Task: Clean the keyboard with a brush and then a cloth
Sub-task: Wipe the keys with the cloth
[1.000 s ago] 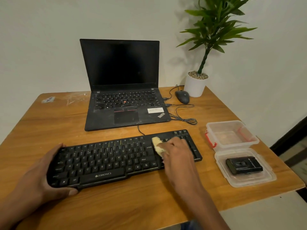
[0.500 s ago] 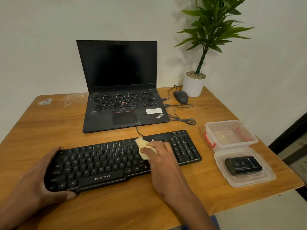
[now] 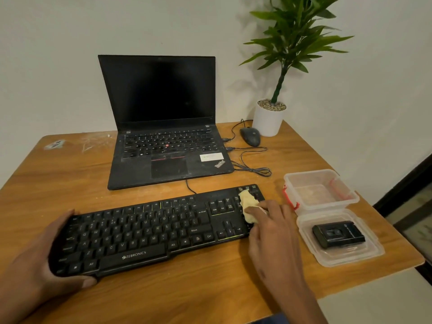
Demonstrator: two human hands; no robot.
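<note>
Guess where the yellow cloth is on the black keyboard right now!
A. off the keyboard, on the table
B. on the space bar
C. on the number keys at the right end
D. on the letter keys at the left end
C: the right hand presses the cloth onto the number keys at the right end of the keyboard, while the left hand holds the left end.

The right hand [image 3: 273, 232] covers the number pad end of the keyboard [image 3: 149, 232] and part of the yellow cloth [image 3: 248, 204], so how its fingers hold the cloth cannot be told. The left hand [image 3: 35, 265] hides the keyboard's left edge, and both forearms run out at the bottom edge. The plant [image 3: 297, 36] is cut off at the top, and the black device [image 3: 338, 234] on the container lid [image 3: 339, 256] is too blurred to name.
</note>
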